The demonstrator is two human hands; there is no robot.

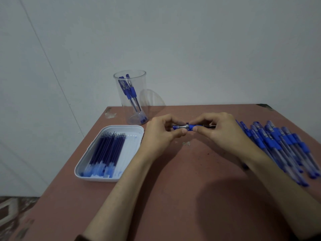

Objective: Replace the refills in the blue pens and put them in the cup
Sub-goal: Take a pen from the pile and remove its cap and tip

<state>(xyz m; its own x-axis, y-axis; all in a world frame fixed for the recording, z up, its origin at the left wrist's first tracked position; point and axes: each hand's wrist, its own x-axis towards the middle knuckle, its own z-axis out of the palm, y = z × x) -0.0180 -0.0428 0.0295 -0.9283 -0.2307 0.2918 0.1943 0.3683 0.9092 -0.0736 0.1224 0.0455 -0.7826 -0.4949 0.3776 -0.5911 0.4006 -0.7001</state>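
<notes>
Above the middle of the reddish-brown table (182,197), both hands hold one blue pen (189,127) lying level. My left hand (161,133) pinches its silver tip end, and my right hand (218,131) pinches the blue grip section; the barrel runs to the right under my fingers. A clear plastic cup (132,96) stands at the table's far left corner with a few blue pens upright in it. To my left, a white tray (86,164) holds several dark blue refills (107,150).
Several blue pens (281,146) lie in a heap at the table's right side, partly under my right forearm. A pale wall rises right behind the table. Patterned floor shows at the lower left, past the table's left edge.
</notes>
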